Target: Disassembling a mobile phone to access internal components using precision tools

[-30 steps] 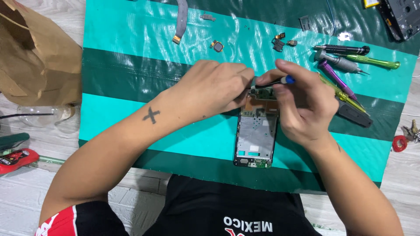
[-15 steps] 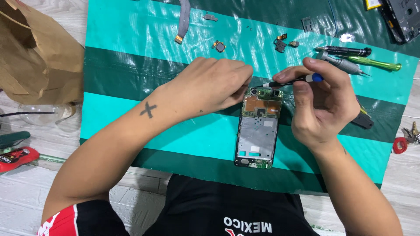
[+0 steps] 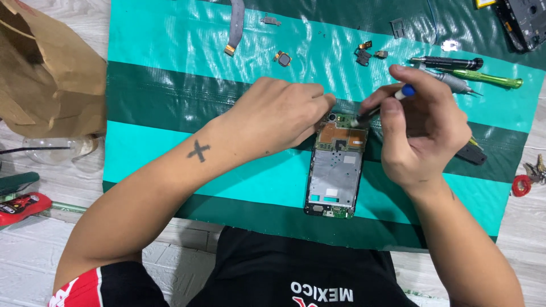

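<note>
An opened phone frame (image 3: 335, 170) with its circuit board exposed lies on a teal and dark green striped mat (image 3: 170, 85). My left hand (image 3: 278, 116) rests on the mat, its fingertips pressing the frame's upper left corner. My right hand (image 3: 424, 128) grips a small screwdriver (image 3: 378, 109) with a blue cap, its tip touching the top right of the board.
Several screwdrivers (image 3: 455, 71) lie at the mat's right. Small phone parts (image 3: 282, 58) and a flex cable (image 3: 234, 25) are scattered along the top. A brown paper bag (image 3: 45, 74) sits left, another phone shell (image 3: 526, 23) top right, keys (image 3: 529, 176) far right.
My right hand has lifted and tilted the screwdriver, so its blue cap now sits higher and its tip points down-left onto the board. The left hand stayed on the frame.
</note>
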